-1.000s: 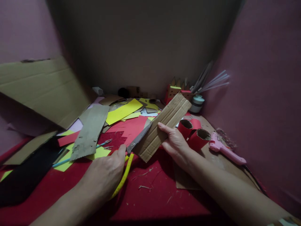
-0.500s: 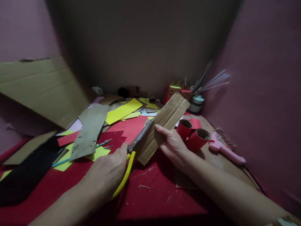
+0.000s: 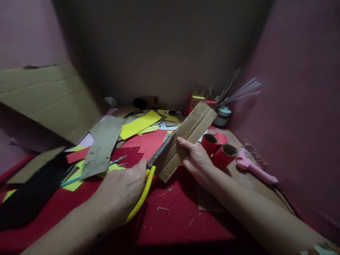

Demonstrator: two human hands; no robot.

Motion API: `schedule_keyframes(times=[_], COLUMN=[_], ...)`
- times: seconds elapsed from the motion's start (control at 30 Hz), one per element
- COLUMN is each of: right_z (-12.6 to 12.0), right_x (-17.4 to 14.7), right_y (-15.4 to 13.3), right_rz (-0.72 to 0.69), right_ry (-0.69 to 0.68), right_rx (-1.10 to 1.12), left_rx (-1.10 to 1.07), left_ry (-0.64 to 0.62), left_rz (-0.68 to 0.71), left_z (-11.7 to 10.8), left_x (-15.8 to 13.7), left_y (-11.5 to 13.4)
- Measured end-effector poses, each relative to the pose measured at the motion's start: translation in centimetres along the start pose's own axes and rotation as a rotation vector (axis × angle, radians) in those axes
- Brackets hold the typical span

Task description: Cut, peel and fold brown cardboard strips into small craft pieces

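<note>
My left hand [image 3: 124,193] is closed around the yellow handles of a pair of scissors [image 3: 147,189]. Their dark blades lie along the left edge of a brown cardboard strip [image 3: 190,132], pointing up and away. How far apart the blades are, I cannot tell. My right hand [image 3: 198,159] pinches that strip near its middle, thumb on top and the other fingers mostly hidden beneath. The strip is creased lengthwise and held tilted above the red tablecloth [image 3: 170,226]. Just right of my right hand stand several red paper-covered tubes [image 3: 224,156].
A pink glue gun [image 3: 255,168] lies on a cardboard sheet at the right. Yellow paper [image 3: 140,124], red paper [image 3: 154,141] and a grey cardboard piece [image 3: 103,145] are scattered at centre-left. A large cardboard panel [image 3: 47,99] leans at the left. Behind stands a lidded jar [image 3: 222,116].
Both hands, with the scissors and the cardboard strip, have shifted slightly up and to the right. Both grips are the same as before.
</note>
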State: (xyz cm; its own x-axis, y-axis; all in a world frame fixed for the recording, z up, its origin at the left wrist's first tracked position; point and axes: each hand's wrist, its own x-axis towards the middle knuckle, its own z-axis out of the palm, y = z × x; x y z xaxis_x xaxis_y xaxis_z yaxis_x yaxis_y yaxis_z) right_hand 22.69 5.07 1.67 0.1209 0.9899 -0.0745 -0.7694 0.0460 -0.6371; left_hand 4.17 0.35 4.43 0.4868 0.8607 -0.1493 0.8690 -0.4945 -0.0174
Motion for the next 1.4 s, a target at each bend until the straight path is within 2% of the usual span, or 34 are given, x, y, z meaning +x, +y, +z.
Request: schedule_keyframes(times=[0.23, 0.4, 0.6, 0.87, 1.03, 1.23, 1.4], right_z=[0.0, 0.0, 0.2, 0.4, 0.3, 0.1, 0.2], right_x=[0.0, -0.2, -0.6, -0.6, -0.5, -0.1, -0.1], right_y=[-0.3, -0.2, -0.1, -0.1, 0.0, 0.2, 0.1], right_rz=[-0.037, -0.056, -0.012, -0.018, -0.019, 0.0, 0.0], right_ry=[-0.038, -0.049, -0.001, 0.014, 0.064, 0.09, 0.099], right_rx=[-0.023, -0.036, -0.006, 0.006, 0.001, -0.008, 0.0], left_rx=[-0.104, -0.169, -0.109, -0.06, -0.056, -0.123, -0.202], left_ry=[0.007, 0.025, 0.061, 0.023, 0.001, 0.046, 0.06], left_rz=[-0.085, -0.094, -0.099, -0.102, -0.163, -0.073, -0.098], left_z=[0.8, 1.2, 1.5, 1.1, 1.1, 1.3, 1.2], left_x=[-0.1, 0.1, 0.7, 1.0, 1.1, 1.2, 1.0], left_y=[0.2, 0.4, 0.5, 0.8, 1.1, 0.6, 0.4])
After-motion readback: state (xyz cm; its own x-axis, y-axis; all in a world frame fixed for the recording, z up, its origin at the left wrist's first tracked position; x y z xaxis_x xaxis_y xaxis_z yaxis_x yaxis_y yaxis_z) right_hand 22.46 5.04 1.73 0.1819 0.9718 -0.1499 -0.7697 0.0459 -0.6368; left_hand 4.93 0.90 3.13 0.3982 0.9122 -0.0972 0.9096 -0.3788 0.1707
